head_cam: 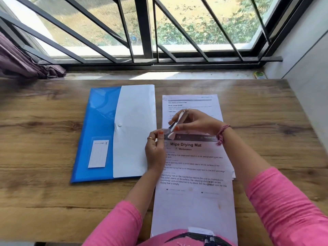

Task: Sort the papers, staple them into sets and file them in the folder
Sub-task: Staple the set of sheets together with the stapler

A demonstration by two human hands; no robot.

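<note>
**Stapler held over the papers**

While both hands hover above the counter (44, 139), they hold a small shiny stapler (177, 122) between them. The right hand (197, 121) curls its fingers round the far end of the stapler. The left hand (156, 150) pinches the near end with thumb and fingers, just over the top left corner of the "Wipe Drying Mat" sheet (193, 174). That sheet lies on the near part of the counter and covers the near end of a pile of printed papers (191, 103) that reaches farther away. To the left of the papers lies a blue folder (99, 125) with a white flap (134, 130) shut by a snap button. A white label (98, 153) sits on the near part of the folder. Beyond the counter is a barred window (142, 32), with a purple curtain (21, 63) at far left.
</note>
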